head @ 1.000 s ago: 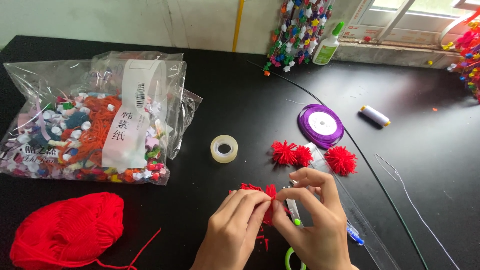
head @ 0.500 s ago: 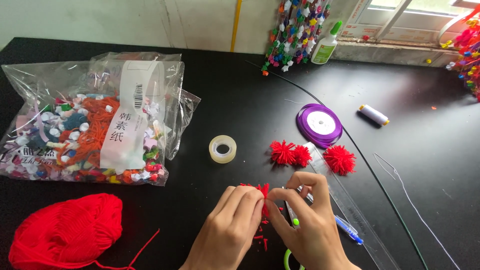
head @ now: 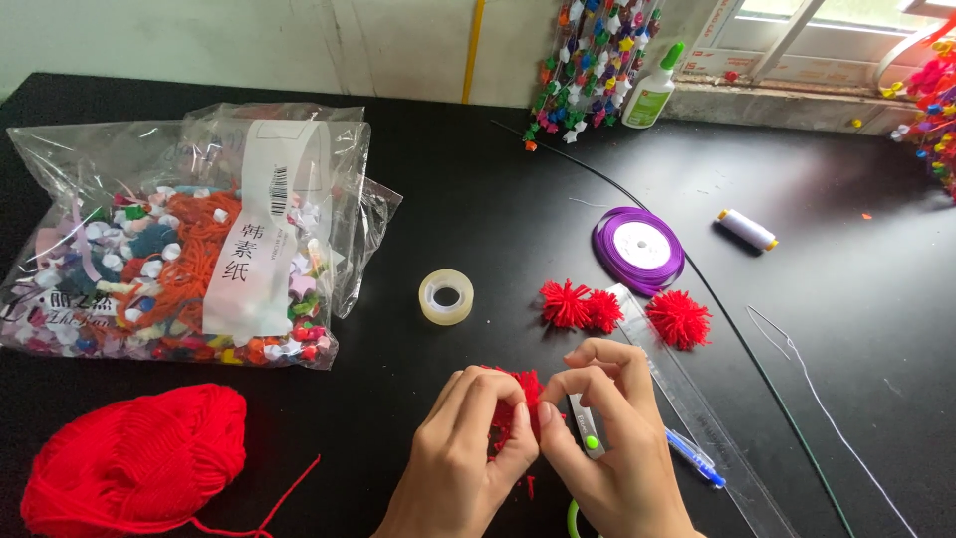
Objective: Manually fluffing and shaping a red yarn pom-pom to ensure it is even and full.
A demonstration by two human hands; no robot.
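Both hands work close together at the near edge of the black tabletop (head: pixel 478 199). The left hand (head: pixel 453 468) and the right hand (head: pixel 607 448) pinch a small red yarn pompom (head: pixel 518 394) between thumbs and fingertips, each grip clenched on it from its own side, so that only its upper tuft shows between them. A small tool with a green dot (head: pixel 588 433) lies against the right palm; I cannot tell what it is. Just beyond the hands lie three finished red pompoms (head: pixel 583 307), two touching each other and one apart across a clear ruler (head: pixel 697 408). A blue pen (head: pixel 697 460) rests beside the ruler. A roll of clear tape (head: pixel 445 297) sits left of the pompoms, a purple ribbon spool (head: pixel 638 247) behind them. At far left lie a ball of red yarn (head: pixel 134 473) and a clear bag of mixed craft pieces (head: pixel 189 249).
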